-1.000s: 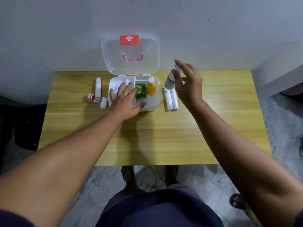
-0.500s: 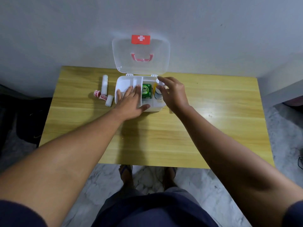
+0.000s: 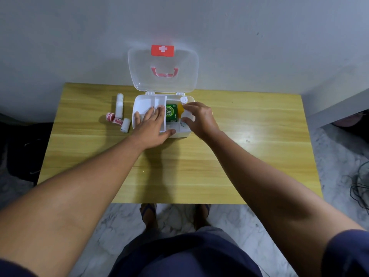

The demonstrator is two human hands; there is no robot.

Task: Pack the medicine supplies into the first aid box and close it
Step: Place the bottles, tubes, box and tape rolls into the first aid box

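The white first aid box [image 3: 139,102] stands open at the back middle of the wooden table, its clear lid [image 3: 162,76] upright against the wall. Inside lie a green packet [image 3: 171,112] and a yellow bottle [image 3: 180,109] with a white cap. My left hand [image 3: 151,124] lies flat on the box's white inner tray, fingers spread, thumb on the front rim. My right hand [image 3: 199,118] reaches into the box's right side, thumb and fingers closed around a pale clear bottle [image 3: 187,115], mostly hidden by the hand.
Left of the box lie a long white gauze roll [image 3: 119,104], two red-and-white tape rolls [image 3: 110,116] and a short white roll [image 3: 125,127]. The table [image 3: 179,166] meets a grey wall behind. Cables lie on the floor at right.
My right hand has carried the clear bottle from above the table's right side down into the box's right compartment. My left hand has stayed on the tray.
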